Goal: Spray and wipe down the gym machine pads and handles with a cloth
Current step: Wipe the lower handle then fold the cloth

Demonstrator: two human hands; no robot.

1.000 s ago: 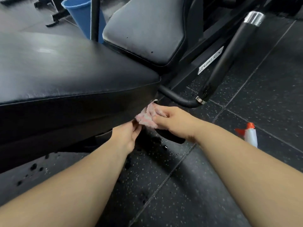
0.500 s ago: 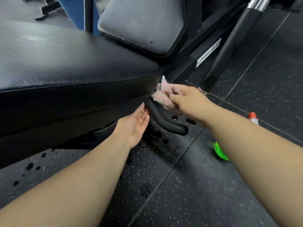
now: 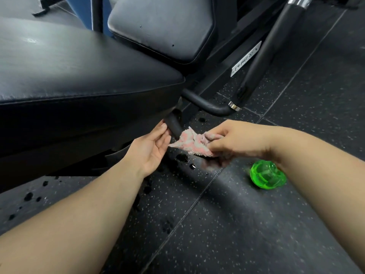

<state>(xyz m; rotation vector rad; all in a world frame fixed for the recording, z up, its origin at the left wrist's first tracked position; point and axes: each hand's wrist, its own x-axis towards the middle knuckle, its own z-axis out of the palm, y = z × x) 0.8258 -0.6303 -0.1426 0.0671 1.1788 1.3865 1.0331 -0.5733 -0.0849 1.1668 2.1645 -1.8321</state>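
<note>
Green bottle (image 3: 266,175) half behind the right forearm (image 3: 320,175); frame label (image 3: 245,59) lettering illegible.

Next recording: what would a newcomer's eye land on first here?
The pink-and-white cloth at centre, pinched by the right hand at the short black handle under the seat pad, left hand open beside it. Then the bright green plastic object on the floor by the right forearm, and wet spots below the cloth.
</note>
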